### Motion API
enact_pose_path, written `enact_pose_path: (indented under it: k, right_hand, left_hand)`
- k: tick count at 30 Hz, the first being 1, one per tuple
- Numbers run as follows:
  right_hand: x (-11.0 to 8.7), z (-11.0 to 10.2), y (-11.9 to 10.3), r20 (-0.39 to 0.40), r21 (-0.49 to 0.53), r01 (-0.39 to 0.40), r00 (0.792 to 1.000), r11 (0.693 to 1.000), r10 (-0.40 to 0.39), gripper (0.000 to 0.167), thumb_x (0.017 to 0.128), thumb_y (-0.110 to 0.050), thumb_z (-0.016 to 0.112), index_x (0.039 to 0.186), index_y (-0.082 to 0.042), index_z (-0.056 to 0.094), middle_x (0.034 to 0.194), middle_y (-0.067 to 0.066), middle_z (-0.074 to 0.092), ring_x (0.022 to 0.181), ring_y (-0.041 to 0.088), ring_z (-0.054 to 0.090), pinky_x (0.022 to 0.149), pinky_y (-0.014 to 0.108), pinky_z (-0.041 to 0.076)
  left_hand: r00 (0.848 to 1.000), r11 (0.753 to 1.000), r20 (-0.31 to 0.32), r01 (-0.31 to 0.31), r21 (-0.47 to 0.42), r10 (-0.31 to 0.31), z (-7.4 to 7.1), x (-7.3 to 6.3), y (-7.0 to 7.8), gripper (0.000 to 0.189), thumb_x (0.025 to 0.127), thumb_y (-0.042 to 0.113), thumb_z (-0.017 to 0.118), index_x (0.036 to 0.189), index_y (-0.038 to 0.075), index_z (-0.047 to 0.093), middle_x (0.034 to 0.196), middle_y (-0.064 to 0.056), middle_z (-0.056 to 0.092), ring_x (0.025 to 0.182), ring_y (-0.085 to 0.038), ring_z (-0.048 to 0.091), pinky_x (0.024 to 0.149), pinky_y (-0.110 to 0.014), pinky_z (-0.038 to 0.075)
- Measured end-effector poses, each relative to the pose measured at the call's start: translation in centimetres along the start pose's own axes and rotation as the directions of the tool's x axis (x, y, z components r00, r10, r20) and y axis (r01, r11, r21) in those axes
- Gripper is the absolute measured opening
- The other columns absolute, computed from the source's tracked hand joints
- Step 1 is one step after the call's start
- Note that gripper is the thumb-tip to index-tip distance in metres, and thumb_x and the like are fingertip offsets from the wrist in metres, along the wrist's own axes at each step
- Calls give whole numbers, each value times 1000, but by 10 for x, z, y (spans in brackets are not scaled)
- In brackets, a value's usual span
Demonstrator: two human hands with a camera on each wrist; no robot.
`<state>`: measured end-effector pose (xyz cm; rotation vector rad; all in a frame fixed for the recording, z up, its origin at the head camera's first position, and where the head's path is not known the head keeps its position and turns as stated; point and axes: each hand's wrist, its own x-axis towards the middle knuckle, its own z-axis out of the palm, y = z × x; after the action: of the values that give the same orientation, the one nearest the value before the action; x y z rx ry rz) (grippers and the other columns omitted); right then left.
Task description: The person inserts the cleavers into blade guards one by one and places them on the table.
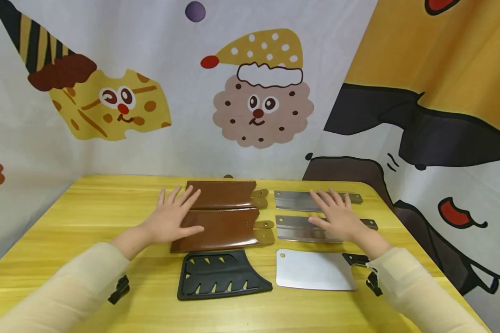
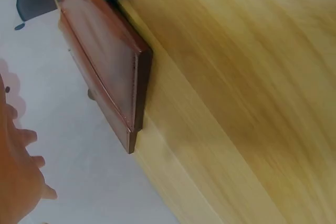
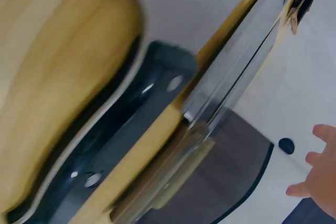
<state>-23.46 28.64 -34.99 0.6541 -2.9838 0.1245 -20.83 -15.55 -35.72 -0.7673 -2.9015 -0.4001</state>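
Note:
My left hand is spread with straight fingers over the left ends of two brown leather sheaths, the back one and the front one; whether it touches them I cannot tell. Nearer me lies a black slotted plastic blade cover. My right hand, fingers also spread, hovers over two cleavers, the back one and the middle one, hiding parts of both. A third, wider cleaver with a black handle lies nearest me, its handle end partly behind my right wrist. Both hands hold nothing.
Everything lies flat on a yellow wood-grain table, sheaths and cover left, cleavers right. Snap straps stick out from the brown sheaths' right ends. A cartoon-printed curtain hangs behind the table and along its sides.

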Motion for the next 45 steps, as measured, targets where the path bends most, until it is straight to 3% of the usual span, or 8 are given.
enact_pose_path:
  k: [5, 11, 15, 20, 28, 39, 45]
  right_hand:
    - [-13, -2, 13, -42, 56, 44, 998, 997, -42, 77, 91, -46, 54, 151, -13, 19, 151, 21, 23, 137, 46, 16, 103, 69, 11]
    - [-32, -6, 28, -107, 120, 70, 993, 990, -57, 87, 78, -38, 73, 147, -9, 28, 145, 21, 31, 130, 44, 30, 98, 64, 29]
    - [-45, -9, 38, -132, 179, 41, 991, 983, -17, 90, 70, -34, 80, 143, -6, 34, 138, 22, 37, 122, 45, 39, 89, 65, 37]
    - [-62, -13, 53, -99, 290, -20, 994, 957, 51, 93, 68, -30, 82, 143, -4, 33, 135, 22, 41, 117, 43, 43, 87, 62, 38]
    - [-86, -8, 73, -126, 230, 10, 992, 973, 20, 94, 63, -28, 86, 139, 2, 38, 121, 19, 55, 105, 31, 50, 78, 41, 44]
    - [-101, 4, 87, 52, 256, -86, 996, 963, 75, 95, 63, -40, 84, 135, 1, 39, 116, 17, 58, 102, 32, 53, 77, 44, 48]
    - [-105, 8, 91, 147, 300, -94, 988, 949, 51, 97, 60, -41, 84, 134, 2, 39, 112, 14, 57, 99, 27, 53, 74, 39, 49]
  left_hand:
    - [1000, 1000, 16, -22, -6, 22, 1, -5, 3, 92, 81, 56, 62, 149, 9, 23, 153, -19, 22, 139, -46, 14, 105, -69, 3]
    - [997, 996, 35, -68, -49, 70, 4, -16, 8, 94, 78, 56, 65, 149, 9, 25, 152, -19, 26, 138, -48, 18, 105, -69, 10]
    - [995, 994, 51, -81, -74, 84, 7, -24, 8, 99, 73, 59, 69, 148, 10, 27, 152, -17, 27, 135, -47, 25, 103, -67, 21]
    - [993, 991, 41, -106, -83, 110, 9, -31, 6, 101, 67, 62, 72, 145, 11, 33, 145, -16, 37, 129, -43, 36, 99, -63, 32]
    - [988, 983, 66, -131, -128, 140, 12, -39, 9, 100, 65, 65, 71, 142, 10, 38, 137, -13, 45, 123, -36, 45, 96, -55, 41]
    - [973, 970, 187, -93, -224, 137, 19, -48, 14, 102, 64, 66, 72, 143, 11, 36, 133, -9, 46, 112, -28, 54, 85, -45, 49]
    - [963, 967, 198, -138, -216, 181, 27, -54, 14, 103, 62, 68, 71, 141, 11, 38, 127, -5, 49, 109, -25, 54, 88, -46, 48]
